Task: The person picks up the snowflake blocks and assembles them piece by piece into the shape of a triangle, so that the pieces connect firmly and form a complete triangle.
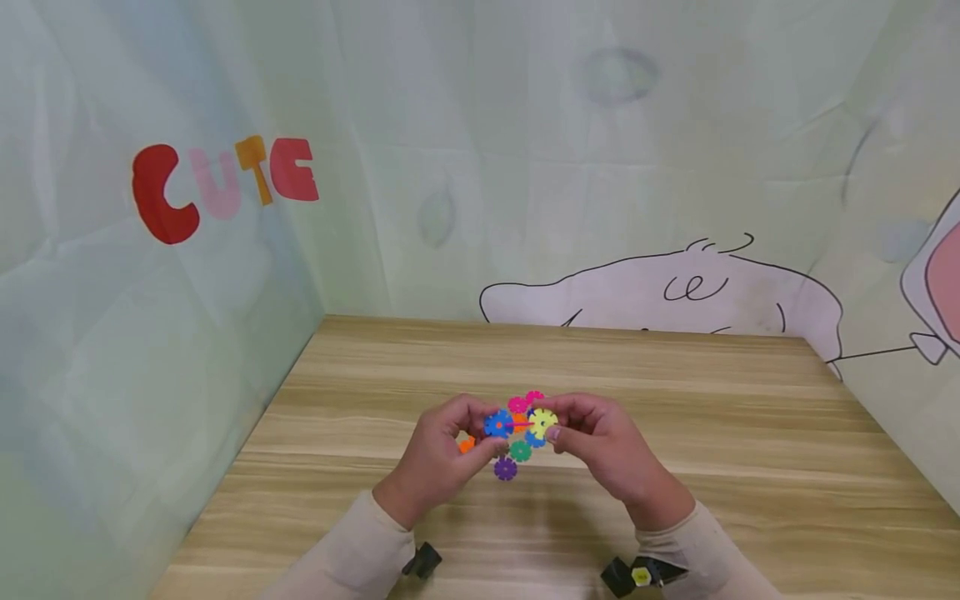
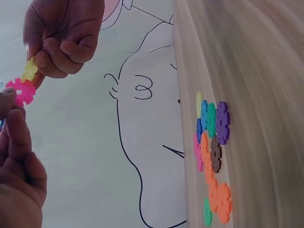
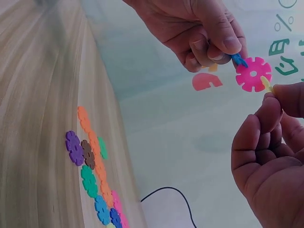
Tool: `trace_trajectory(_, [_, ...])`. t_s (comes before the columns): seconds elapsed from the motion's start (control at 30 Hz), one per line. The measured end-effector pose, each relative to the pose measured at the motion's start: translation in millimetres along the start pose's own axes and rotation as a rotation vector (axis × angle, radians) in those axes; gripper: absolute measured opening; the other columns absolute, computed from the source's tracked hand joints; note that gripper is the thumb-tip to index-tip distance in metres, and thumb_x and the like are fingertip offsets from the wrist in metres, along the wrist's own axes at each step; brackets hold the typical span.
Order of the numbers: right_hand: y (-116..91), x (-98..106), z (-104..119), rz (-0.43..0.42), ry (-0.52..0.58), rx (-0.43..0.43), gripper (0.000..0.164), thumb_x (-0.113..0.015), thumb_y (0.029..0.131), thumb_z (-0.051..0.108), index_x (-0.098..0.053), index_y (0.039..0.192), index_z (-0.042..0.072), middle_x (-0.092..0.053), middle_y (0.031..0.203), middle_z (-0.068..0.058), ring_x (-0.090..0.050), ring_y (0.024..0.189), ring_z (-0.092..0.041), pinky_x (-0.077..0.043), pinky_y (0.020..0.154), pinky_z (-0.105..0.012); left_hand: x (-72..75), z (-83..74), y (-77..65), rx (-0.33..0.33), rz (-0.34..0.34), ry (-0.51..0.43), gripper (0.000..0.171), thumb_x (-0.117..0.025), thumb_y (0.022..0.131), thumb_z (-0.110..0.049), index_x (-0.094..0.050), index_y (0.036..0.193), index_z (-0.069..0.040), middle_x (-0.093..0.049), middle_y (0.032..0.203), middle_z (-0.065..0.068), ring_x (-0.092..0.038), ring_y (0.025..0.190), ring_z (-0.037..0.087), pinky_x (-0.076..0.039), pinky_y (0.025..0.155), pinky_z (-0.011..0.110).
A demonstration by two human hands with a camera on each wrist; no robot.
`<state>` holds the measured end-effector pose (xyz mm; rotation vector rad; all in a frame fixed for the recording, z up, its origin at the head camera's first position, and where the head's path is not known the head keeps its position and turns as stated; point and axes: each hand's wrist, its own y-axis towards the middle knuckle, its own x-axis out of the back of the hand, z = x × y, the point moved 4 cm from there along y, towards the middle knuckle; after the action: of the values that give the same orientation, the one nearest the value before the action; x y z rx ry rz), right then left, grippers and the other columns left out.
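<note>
wood-grain tabletop (image 1: 360,375) | pale-green backdrop (image 1: 465,108) | CUTE lettering (image 1: 229,190), left | outlined cartoon figure (image 1: 637,292), behind tabletop

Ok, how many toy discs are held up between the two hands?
3: the blue disc in the left hand, the yellow disc in the right hand, and the pink disc between them. None seems hidden.

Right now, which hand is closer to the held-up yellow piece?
Right. The right hand pinches the yellow piece; the left hand is farther away, beyond the pink piece, pinching the blue piece.
</note>
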<state>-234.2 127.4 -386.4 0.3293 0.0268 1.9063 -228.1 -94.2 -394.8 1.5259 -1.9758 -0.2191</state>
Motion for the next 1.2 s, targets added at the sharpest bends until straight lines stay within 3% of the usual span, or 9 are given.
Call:
trace_trajectory(0.37, [-2, -3, 4, -0.009, -0.050, 0.018, 0.028, -0.068, 0.098, 0.000, -0.072, 0.126, -0.004, -0.063, 0.087, -0.009, -0.062, 0.075, -0.013, -0.055, 0.065, -0.023, -0.3, -2.7, -0.6, -0.048, 0.035, 0.020, 0.028, -0.083, 0.090, -0.005, -0.068, 0.113, -0.006, -0.076, 0.096, 0.004, -0.064, 0.078, 0.008, -0.060, 0.071, 0.025])
trace_trajectory(0.57, [-3, -2, 4, 0.004, -0.060, 0.011, 0.029, -0.068, 0.099, 0.003, -0.072, 0.128, -0.002, -0.062, 0.088, -0.009, -0.063, 0.077, -0.014, -0.055, 0.067, -0.024, -1.0, -4.8, -1.0, -0.033, 0.035, 0.005, 0.027, -0.082, 0.091, -0.005, -0.067, 0.113, -0.005, -0.077, 0.105, 0.007, -0.065, 0.079, 0.009, -0.061, 0.073, 0.026])
trace_trajectory(0.7, [-4, 0, 6, 0.016, -0.058, 0.009, 0.031, -0.068, 0.099, 0.003, -0.070, 0.130, -0.004, -0.062, 0.089, -0.009, -0.064, 0.078, -0.015, -0.056, 0.069, -0.025, -1.6, -4.6, -1.4, -0.029, 0.024, -0.005, 0.028, -0.081, 0.091, -0.005, -0.068, 0.115, -0.005, -0.075, 0.099, 0.005, -0.066, 0.081, 0.009, -0.061, 0.074, 0.026])
trace_trajectory(0.87, [-2, -1, 9, 0.030, -0.063, 0.013, 0.034, -0.068, 0.100, 0.004, -0.068, 0.132, -0.005, -0.064, 0.091, -0.011, -0.065, 0.080, -0.015, -0.058, 0.071, -0.026, 0.2, -4.7, -0.6, -0.095, -0.026, -0.012, 0.034, -0.080, 0.089, 0.001, -0.068, 0.120, -0.003, -0.071, 0.087, 0.002, -0.066, 0.078, 0.009, -0.061, 0.073, 0.027])
trace_trajectory(1.2, [11, -8, 20, 0.101, -0.011, -0.050, 0.031, -0.061, 0.102, 0.004, -0.069, 0.132, -0.001, -0.073, 0.110, -0.014, -0.066, 0.091, -0.022, -0.059, 0.084, -0.031, 10.2, -2.4, 1.9, -0.244, -0.129, -0.030, 0.035, -0.075, 0.088, 0.005, -0.064, 0.119, -0.005, -0.066, 0.098, 0.007, -0.059, 0.081, 0.017, -0.056, 0.073, 0.026])
